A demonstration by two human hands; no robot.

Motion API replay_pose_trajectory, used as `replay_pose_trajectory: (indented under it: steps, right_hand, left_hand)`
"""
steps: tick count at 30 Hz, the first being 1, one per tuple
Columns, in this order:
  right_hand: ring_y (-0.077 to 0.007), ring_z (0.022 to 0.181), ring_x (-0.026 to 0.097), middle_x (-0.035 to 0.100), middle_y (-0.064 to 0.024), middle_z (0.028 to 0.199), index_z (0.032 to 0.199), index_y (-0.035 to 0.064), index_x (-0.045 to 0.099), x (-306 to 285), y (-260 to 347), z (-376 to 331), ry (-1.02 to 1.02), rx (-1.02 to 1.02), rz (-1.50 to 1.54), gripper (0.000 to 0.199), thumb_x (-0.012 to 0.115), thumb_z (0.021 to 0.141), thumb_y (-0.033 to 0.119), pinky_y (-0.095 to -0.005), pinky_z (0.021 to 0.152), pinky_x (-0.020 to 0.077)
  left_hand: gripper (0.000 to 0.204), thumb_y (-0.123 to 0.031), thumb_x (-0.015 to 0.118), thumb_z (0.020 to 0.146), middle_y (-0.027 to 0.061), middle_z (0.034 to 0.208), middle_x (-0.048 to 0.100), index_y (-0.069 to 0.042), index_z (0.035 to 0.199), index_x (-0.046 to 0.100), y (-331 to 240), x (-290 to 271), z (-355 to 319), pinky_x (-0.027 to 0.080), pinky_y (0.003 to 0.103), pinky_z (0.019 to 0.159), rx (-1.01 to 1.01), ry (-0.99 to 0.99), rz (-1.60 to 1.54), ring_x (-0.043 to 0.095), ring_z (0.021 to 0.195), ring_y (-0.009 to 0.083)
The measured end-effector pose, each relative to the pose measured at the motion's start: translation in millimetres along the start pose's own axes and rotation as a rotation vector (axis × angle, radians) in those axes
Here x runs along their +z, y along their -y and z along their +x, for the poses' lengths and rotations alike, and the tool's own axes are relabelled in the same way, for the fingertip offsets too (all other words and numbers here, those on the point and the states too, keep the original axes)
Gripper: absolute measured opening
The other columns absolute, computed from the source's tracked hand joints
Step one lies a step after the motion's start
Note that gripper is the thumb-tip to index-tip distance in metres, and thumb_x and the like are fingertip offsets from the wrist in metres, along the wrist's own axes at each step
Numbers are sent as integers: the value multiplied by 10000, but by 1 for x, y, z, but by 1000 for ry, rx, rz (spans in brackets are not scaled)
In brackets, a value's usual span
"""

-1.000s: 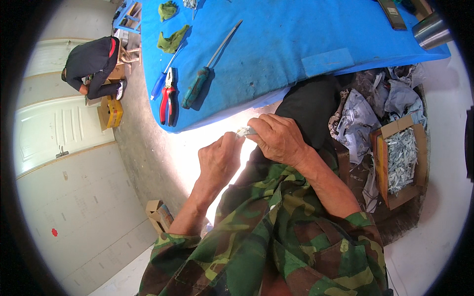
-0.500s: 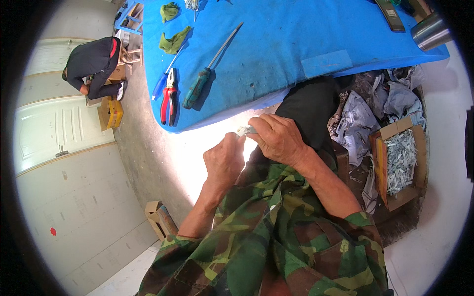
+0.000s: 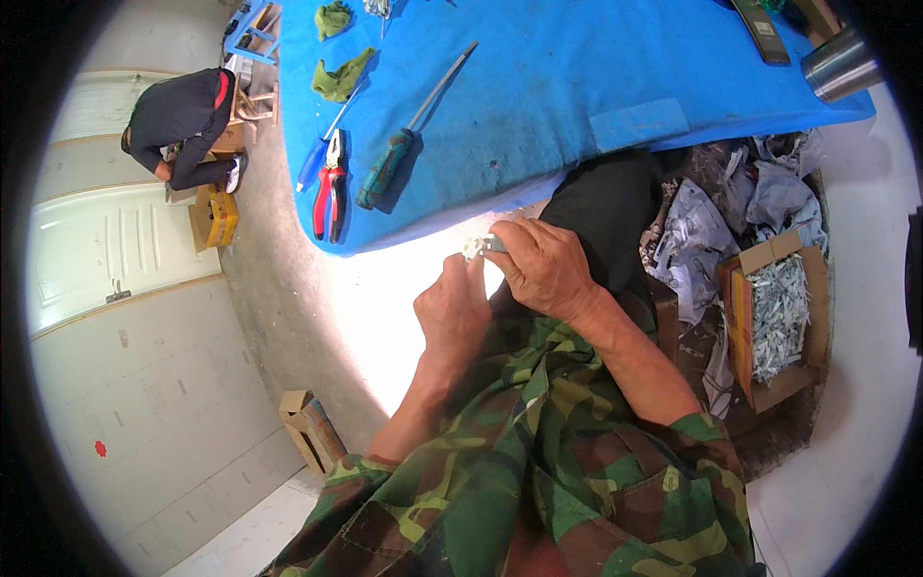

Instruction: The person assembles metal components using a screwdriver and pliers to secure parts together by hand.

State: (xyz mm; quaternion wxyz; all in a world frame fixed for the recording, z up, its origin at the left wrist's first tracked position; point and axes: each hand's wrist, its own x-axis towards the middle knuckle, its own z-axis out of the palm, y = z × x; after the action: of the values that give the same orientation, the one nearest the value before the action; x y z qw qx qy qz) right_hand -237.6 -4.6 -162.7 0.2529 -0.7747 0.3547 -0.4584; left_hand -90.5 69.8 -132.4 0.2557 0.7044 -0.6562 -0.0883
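Small pale part (image 3: pixel 478 246) pinched between left hand (image 3: pixel 452 310) and right hand (image 3: pixel 543 269).

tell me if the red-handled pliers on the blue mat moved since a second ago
No. The red-handled pliers lie in the same spot by the blue mat's near edge, beside the green-handled screwdriver, as before.

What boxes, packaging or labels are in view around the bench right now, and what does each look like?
Open cardboard box: on the floor at the person's right, brown, full of small silvery metal pieces.
Small cardboard box: on the floor at lower left, brown, flaps open.
Yellow box: on the floor far left, beside a crouching person.
Pale blue tape patch: rectangular, on the blue mat.
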Motion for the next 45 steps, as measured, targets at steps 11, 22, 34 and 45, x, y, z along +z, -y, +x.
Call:
replay_pose_trajectory:
  steps: [11, 22, 34, 45]
  right_hand:
    - [-277, 724, 666, 636, -91, 800, 975, 37, 626, 3, 0, 0, -41, 25, -50, 209, 767, 846, 122, -372, 627, 552]
    - [-269, 705, 644, 596, -77, 771, 961, 54, 600, 5, -1, 0, -42, -4, -111, 202, 748, 839, 118, -374, 611, 538]
    - [-309, 746, 660, 636, -99, 832, 1034, 48, 626, 5, 3, -2, -128, 66, 5, 204, 739, 869, 87, -399, 636, 547]
    - [-319, 814, 700, 684, -110, 912, 1041, 51, 620, 3, 5, -4, -146, 122, 103, 326, 765, 763, -39, -389, 689, 579]
  left_hand:
    - [230, -170, 482, 1103, 41, 643, 521, -1, 972, 565, -11, 10, -4, 412, 315, 522, -250, 44, -311, 504, 565, 124]
    - [261, -204, 427, 1116, -11, 716, 494, -38, 948, 539, -43, 20, -10, 376, 262, 562, -507, 9, -776, 440, 643, 72]
    - [239, -230, 487, 1091, 37, 765, 620, -21, 1049, 595, -10, 3, -13, 350, 222, 488, -595, 61, -795, 446, 563, 46]
    - [233, -259, 611, 1062, 51, 816, 642, -28, 1030, 615, -11, -18, 22, 369, 202, 488, -561, 68, -1019, 482, 576, 29]
